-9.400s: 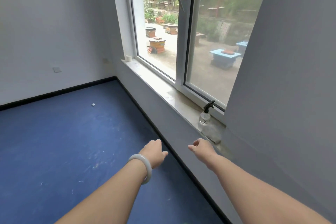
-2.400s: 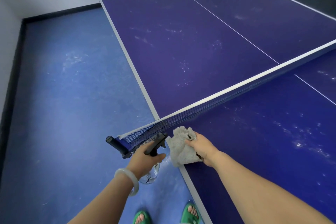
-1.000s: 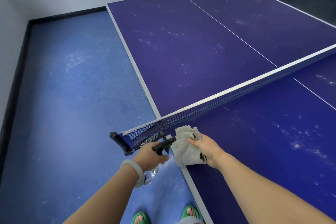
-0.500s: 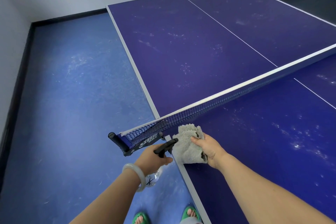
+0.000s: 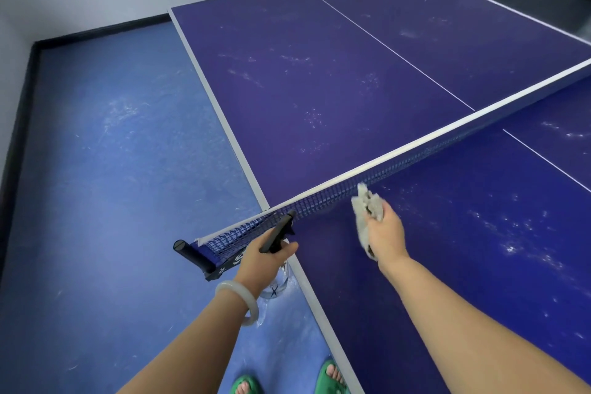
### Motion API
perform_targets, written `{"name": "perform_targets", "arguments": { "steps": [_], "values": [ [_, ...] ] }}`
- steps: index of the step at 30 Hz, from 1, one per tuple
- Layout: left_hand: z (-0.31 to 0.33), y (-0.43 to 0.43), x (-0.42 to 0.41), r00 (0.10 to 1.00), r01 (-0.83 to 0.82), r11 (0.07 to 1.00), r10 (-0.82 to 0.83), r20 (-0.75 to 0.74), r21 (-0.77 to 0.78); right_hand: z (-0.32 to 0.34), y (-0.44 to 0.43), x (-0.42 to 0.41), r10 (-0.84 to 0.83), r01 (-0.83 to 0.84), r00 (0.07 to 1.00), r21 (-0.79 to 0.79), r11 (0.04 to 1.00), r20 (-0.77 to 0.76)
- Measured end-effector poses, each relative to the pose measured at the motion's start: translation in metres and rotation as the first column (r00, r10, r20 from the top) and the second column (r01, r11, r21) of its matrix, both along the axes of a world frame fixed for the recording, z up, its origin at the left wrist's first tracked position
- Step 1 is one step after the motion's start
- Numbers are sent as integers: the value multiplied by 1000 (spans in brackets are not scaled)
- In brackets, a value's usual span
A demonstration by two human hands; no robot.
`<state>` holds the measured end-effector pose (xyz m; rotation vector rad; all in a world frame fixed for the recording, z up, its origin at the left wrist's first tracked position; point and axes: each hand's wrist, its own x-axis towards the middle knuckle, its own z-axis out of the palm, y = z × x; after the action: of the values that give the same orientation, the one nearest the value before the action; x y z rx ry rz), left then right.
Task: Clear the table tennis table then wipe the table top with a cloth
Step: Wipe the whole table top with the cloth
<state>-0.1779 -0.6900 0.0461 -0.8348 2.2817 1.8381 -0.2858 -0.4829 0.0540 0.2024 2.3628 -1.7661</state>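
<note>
The right hand (image 5: 385,233) is gripping a crumpled grey cloth (image 5: 367,211), fingers curled round it, just on the near side of the net (image 5: 383,166); whether the cloth is touching the table (image 5: 319,89) cannot be told. The left hand (image 5: 259,262) is clutching a clear spray bottle (image 5: 276,278) by its black trigger head, close to the net's clamp (image 5: 195,256). Pale smears are showing on the table on both sides of the net.
</note>
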Motion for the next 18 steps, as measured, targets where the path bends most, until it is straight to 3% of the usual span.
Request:
{"name": "perform_targets", "arguments": {
  "steps": [3,5,7,9,13,16,18],
  "values": [
    [1,1,-2,999,-33,999,33,5,7,-3,-11,-8,335,-311,939,221,925,-81],
    [-1,2,-1,999,-42,999,42,-5,10,-20,-18,-7,549,-516,836,381,767,27],
    [-3,0,1,998,-63,998,63,-13,17,-38,-19,1,642,-636,736,542,549,213],
    [-5,-2,4,997,-81,997,81,0,11,-52,-12,8,653,-659,704,600,454,279],
    [-9,-6,11,995,-94,996,94,20,-5,-63,-5,14,661,-615,709,675,408,247],
    [-9,-6,15,994,-104,994,105,34,-22,-57,-20,5,624,-386,781,806,449,26],
    [-8,-5,16,994,-99,995,100,38,-29,-57,-31,-2,675,-374,737,817,438,-25]
  ]
}}
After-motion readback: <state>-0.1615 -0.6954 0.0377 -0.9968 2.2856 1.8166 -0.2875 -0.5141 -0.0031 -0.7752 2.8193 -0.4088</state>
